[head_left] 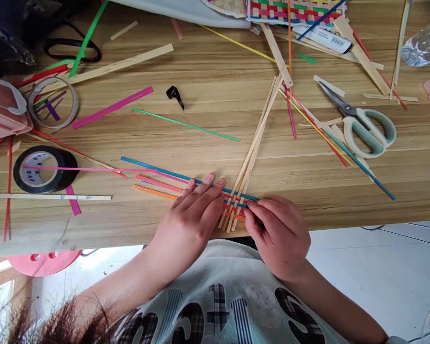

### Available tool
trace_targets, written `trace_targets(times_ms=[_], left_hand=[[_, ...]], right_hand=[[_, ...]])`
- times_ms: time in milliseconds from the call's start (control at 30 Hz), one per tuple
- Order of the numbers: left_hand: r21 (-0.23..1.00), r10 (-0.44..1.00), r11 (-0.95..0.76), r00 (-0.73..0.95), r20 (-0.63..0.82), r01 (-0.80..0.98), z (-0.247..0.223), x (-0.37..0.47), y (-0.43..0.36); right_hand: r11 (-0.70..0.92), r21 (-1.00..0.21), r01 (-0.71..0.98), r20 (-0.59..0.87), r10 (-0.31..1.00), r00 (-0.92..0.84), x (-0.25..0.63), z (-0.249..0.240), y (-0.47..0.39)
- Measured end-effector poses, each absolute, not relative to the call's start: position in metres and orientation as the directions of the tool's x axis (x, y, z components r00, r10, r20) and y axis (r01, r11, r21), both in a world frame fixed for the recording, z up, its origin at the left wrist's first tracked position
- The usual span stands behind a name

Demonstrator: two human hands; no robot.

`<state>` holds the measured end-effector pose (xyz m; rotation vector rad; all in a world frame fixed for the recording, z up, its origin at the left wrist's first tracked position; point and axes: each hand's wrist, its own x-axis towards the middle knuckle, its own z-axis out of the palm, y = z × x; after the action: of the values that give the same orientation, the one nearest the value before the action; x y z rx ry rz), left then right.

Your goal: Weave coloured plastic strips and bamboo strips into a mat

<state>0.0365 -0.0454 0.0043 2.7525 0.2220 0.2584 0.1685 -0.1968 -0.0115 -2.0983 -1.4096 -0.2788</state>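
Table [146,138] below, I'm watching flat left hand [193,217] pressing strips [157,183], right hand [281,234] pinching one (weave [233,204] begun, tails [263,120] loose).

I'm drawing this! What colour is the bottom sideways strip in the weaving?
The bottom strip is orange; it shows best in the head view.

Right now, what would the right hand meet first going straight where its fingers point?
Probably the crossing pale strips close ahead, with the left hand just beyond; exact depth is unclear.
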Motion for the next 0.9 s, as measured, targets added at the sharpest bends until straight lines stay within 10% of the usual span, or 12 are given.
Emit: trace_targets(times_ms=[900], left_hand=[[0.367, 0.188, -0.922, 0.971, 0.15, 0.122, 0.0036, 0.0371, -0.0444]], right_hand=[[-0.286, -0.354, 0.89, 0.402, 0.813, 0.421, 0.1708, -0.0104, -0.1969]])
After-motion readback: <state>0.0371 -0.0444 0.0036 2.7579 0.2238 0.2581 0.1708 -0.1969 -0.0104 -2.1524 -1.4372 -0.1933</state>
